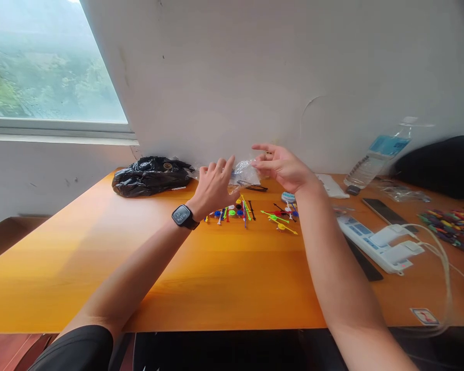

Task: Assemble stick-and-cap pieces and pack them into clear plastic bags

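Observation:
My left hand, with a dark smartwatch on its wrist, is held over the small coloured plastic pieces, fingers stretched out and thumb apart. My right hand is raised with its fingers apart, the fingertips at the edge of a crumpled clear plastic bag. Whether they touch the bag I cannot tell. Beneath my hands lie several colourful pointer-shaped pieces, partly hidden by my left hand. Another small group of such pieces lies beside my right forearm.
A black plastic bag lies at the back left by the wall. On the right are a white power strip with plugged-in chargers, a phone, a tilted water bottle and a pile of coloured pieces. Cables loop over the table's right side.

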Demonstrator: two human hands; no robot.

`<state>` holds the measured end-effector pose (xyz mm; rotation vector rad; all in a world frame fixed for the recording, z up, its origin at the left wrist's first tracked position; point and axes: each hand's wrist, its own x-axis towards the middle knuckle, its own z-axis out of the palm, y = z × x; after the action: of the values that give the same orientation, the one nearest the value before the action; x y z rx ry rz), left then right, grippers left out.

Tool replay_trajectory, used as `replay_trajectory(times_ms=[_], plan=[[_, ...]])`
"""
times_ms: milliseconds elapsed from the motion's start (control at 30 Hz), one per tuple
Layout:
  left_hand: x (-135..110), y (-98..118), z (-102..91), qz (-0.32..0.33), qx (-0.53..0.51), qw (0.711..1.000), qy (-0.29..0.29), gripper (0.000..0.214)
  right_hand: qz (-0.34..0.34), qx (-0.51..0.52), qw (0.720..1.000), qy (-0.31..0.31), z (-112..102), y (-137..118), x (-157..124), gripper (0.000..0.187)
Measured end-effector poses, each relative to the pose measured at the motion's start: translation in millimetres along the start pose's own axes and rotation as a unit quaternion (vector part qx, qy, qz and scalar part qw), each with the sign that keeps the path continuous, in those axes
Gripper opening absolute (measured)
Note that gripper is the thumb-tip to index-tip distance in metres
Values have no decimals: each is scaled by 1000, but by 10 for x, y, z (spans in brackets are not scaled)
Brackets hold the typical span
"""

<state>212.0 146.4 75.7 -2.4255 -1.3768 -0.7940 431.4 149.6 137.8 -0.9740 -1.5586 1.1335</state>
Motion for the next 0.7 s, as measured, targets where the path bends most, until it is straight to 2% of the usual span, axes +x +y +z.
replay_trajectory(times_ms=[267,467,700], plan=[[11,-17,-13,-6,-4,1000,7,87,12,36,999,1,-6,-13,12,55],[9,-24,-29,-10,1,1000,7,86,39,35,998,27,-21,31,37,47],[8,-28,-24,-13,29,999,14,87,41,18,999,-2,-25,60,14,48]])
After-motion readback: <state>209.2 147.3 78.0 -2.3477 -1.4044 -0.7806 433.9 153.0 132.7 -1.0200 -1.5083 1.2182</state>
